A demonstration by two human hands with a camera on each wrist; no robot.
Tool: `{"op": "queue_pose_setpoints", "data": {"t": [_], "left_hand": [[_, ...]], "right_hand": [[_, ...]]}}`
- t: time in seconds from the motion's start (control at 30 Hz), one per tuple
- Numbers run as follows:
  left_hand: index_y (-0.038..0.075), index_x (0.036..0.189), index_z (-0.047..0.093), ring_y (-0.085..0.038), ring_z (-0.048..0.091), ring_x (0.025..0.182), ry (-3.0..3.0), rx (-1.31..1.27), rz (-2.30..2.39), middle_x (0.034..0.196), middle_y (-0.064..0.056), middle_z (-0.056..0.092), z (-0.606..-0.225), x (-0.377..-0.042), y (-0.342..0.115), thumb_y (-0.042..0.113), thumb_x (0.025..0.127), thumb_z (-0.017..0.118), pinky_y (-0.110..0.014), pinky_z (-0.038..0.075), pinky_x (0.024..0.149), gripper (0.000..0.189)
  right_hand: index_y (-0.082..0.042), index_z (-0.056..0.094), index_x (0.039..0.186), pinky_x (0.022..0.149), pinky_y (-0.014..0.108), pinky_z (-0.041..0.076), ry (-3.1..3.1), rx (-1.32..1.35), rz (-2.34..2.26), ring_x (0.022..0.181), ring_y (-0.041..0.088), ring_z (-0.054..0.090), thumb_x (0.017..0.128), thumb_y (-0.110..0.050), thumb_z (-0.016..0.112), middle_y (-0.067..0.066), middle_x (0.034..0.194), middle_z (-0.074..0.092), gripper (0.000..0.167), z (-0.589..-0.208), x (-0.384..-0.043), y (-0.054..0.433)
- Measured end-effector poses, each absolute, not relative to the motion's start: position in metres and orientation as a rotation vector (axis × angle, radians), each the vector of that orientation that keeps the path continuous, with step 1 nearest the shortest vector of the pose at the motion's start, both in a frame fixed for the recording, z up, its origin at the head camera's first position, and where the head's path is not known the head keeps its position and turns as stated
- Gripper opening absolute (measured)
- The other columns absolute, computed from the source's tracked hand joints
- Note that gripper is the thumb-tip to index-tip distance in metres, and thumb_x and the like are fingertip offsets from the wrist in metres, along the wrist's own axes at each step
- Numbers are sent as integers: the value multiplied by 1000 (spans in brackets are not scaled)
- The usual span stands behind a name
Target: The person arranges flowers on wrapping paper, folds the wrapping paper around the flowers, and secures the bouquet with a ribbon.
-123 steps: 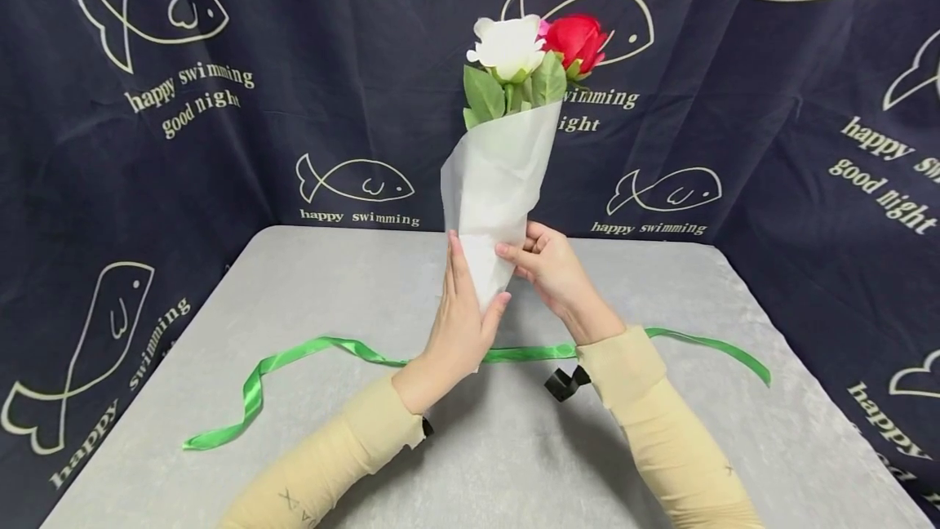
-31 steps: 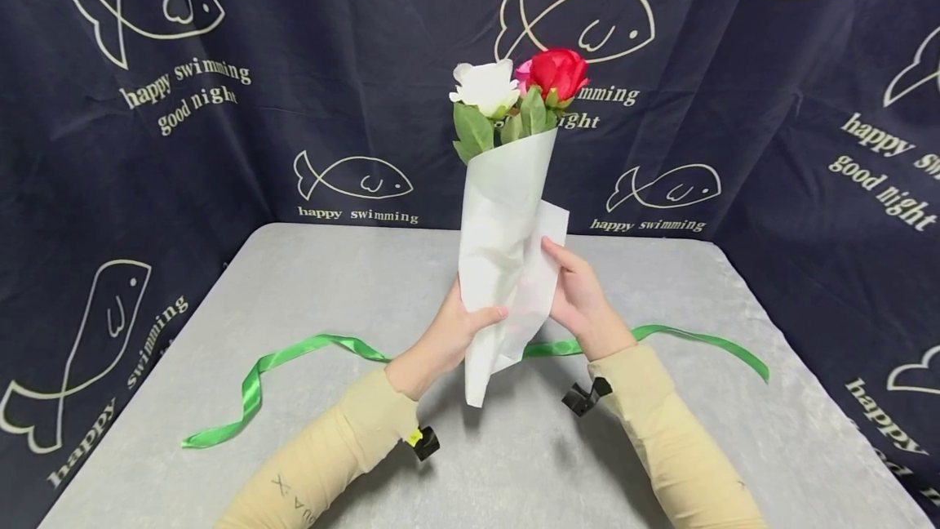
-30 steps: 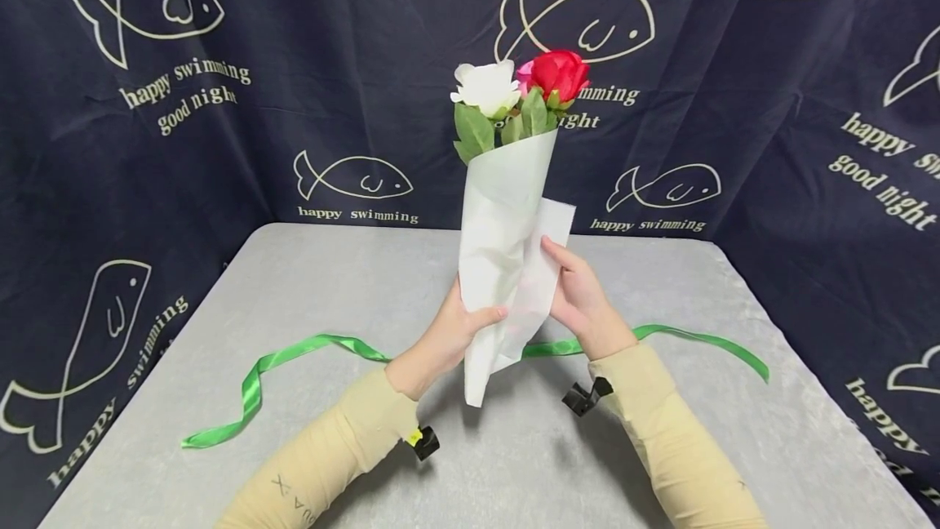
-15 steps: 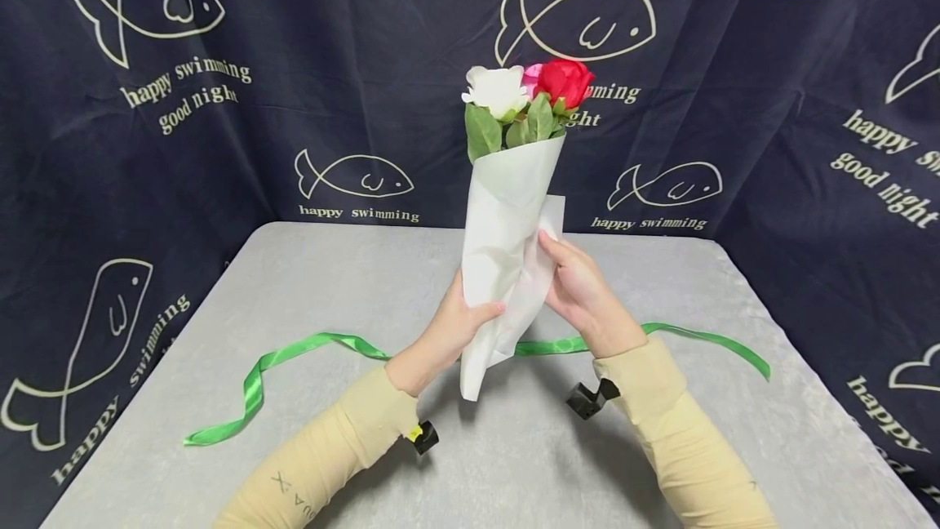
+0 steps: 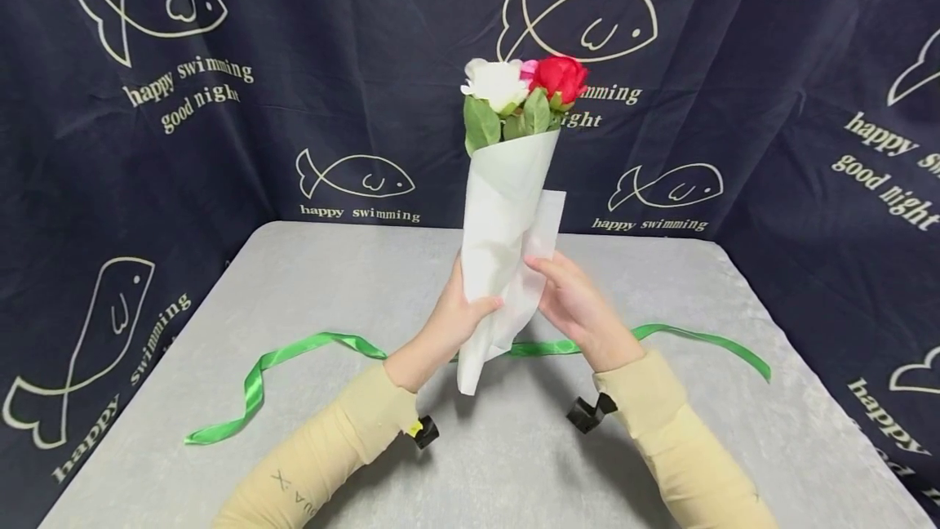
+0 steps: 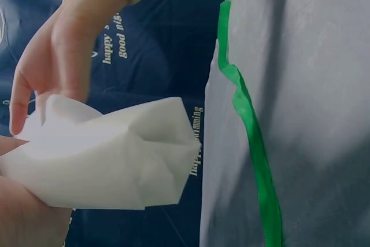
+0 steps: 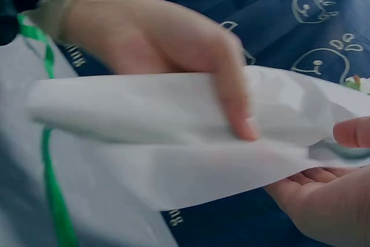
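A bouquet with a white rose, a red rose and a bit of pink is held upright above the table, rolled in white wrapping paper. Its lower part is gripped by my left hand, thumb across the front. On the right side a loose paper flap stands away from the roll. My right hand pinches this flap, its thumb toward the roll. In the right wrist view the right thumb lies over the paper, fingers beneath. The stems are hidden inside the paper.
A green ribbon lies in a wavy line across the grey table, passing behind the bouquet. Black wrist mounts hang below both sleeves. A dark blue curtain with fish drawings encloses the table at the back and sides.
Earlier both hands lay along the closed roll, held higher; since then the flap has come out to the right. Over the last half second my right hand has slid down the flap.
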State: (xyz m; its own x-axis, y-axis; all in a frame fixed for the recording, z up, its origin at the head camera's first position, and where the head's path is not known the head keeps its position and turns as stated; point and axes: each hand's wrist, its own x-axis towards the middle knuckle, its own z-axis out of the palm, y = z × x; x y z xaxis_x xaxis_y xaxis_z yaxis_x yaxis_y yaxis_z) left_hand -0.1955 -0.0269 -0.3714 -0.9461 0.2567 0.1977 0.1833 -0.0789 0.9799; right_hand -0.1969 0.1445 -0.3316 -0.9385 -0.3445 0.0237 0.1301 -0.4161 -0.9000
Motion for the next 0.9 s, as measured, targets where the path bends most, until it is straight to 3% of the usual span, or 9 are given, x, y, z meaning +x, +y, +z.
{"op": "queue_pose_setpoints", "data": {"t": [0.2, 0.3, 0.4, 0.6, 0.9], "left_hand": [[30, 150, 12, -29, 46, 122, 2093, 483, 2314, 139, -11, 40, -368, -199, -29, -8, 81, 60, -44, 44, 96, 92], [28, 150, 12, -29, 46, 121, 2095, 460, 2335, 138, -12, 40, -367, -201, -31, -8, 81, 60, -44, 43, 96, 92], [29, 150, 12, -29, 47, 120, 2127, 422, 2341, 137, -12, 41, -367, -204, -32, -6, 81, 61, -45, 44, 96, 92], [31, 151, 10, -30, 47, 121, 2219, 416, 2363, 140, -12, 39, -370, -207, -32, -7, 79, 62, -45, 44, 96, 97], [40, 150, 5, -24, 37, 129, 2312, 403, 2417, 153, 0, 25, -373, -205, -27, -11, 75, 61, -45, 34, 104, 106]], "right_hand": [[-11, 45, 124, 82, 30, 51, 1629, -343, -2224, 93, 10, 62, 100, -18, 43, -5, 104, 64, 25, -359, -186, 137], [-2, 40, 130, 84, 42, 53, 1704, -355, -2112, 90, 15, 66, 99, -23, 46, 0, 104, 65, 38, -373, -182, 135], [9, 39, 131, 86, 50, 50, 1795, -379, -2040, 90, 22, 68, 96, -17, 53, 10, 106, 65, 46, -383, -179, 132], [13, 44, 127, 79, 39, 55, 2044, -345, -1981, 89, 28, 69, 92, -2, 57, 29, 107, 63, 40, -387, -171, 126], [-4, 36, 142, 64, 33, 57, 2390, -468, -1897, 82, 33, 68, 92, 6, 49, 32, 113, 60, 53, -382, -157, 115]]}}
